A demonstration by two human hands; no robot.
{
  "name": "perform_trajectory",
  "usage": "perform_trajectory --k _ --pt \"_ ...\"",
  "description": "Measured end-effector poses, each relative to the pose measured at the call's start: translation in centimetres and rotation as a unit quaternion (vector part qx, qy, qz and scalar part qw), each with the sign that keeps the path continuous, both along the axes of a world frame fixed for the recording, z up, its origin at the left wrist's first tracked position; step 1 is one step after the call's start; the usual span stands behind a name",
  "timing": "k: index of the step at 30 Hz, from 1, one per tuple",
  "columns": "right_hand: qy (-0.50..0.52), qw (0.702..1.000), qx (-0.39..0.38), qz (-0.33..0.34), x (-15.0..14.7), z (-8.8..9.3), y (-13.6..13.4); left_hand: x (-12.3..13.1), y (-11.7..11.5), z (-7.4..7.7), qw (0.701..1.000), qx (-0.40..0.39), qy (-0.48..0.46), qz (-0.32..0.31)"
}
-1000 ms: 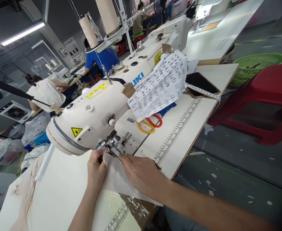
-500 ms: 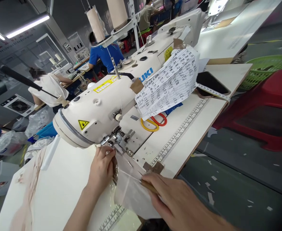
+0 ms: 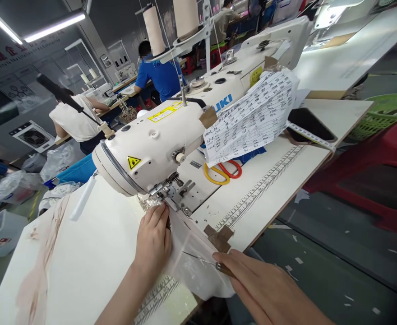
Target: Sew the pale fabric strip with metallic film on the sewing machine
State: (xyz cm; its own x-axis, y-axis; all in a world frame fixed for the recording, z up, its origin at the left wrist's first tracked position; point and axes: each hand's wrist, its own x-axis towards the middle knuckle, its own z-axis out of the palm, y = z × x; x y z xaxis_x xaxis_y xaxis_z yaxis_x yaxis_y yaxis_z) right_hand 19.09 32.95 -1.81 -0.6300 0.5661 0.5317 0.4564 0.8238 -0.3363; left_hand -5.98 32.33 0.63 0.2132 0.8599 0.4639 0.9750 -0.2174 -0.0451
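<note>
Fabric [image 3: 198, 273] in front of the sewing machine [image 3: 158, 140]. Steady it with the left hand [image 3: 154, 237], curled, grip underneath impossible to tell; angle the pointed tool [image 3: 224, 269] shallowly, right hand [image 3: 256, 275] closed around its handle, to spare the sheer weave.

Sewing machine [image 3: 151, 144]: off-white; blue lettering; warning triangle [image 3: 134, 162] yellow, black-edged. Sheer fabric [image 3: 198, 277]: translucent white. Pointed tool [image 3: 223, 270]: silvery shaft, brown handle. Scissors [image 3: 218, 182]: one loop yellow, the other orange-red. Paper sheet [image 3: 252, 119]: white, rows of dark handwriting. Tabletop [image 3: 97, 243]: white; ruler scale [image 3: 261, 188] in black ticks. Tape patches [image 3: 220, 238]: brown. Measuring tape [image 3: 309, 135]: white, dark markings. Thread cones [image 3: 154, 31]: pale beige. Draped cloth [image 3: 38, 282]: pale pink, brownish streaks. Stool [image 3: 388, 151]: red. Basket [image 3: 384, 110]: lime green, openwork. Co-worker's shirt [image 3: 161, 76]: bright blue.
</note>
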Motion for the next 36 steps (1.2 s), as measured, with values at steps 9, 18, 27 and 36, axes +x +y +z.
perform_trajectory --k 9,18,27,36 --pt "-0.035 0.999 0.033 -0.005 -0.7 0.5 -0.1 0.0 -0.1 -0.1 1.000 -0.011 0.012 0.021" --pt "-0.045 0.999 0.005 0.011 -1.1 1.0 0.3 0.8 -0.5 0.1 0.998 -0.053 0.021 0.017" --pt "-0.038 0.998 -0.037 0.040 -1.6 1.5 0.8 1.6 -1.0 0.0 0.999 -0.036 0.025 0.011" --pt "-0.084 0.995 -0.033 0.045 -1.8 2.3 1.1 2.1 -1.5 0.3 0.999 -0.023 0.035 -0.005"
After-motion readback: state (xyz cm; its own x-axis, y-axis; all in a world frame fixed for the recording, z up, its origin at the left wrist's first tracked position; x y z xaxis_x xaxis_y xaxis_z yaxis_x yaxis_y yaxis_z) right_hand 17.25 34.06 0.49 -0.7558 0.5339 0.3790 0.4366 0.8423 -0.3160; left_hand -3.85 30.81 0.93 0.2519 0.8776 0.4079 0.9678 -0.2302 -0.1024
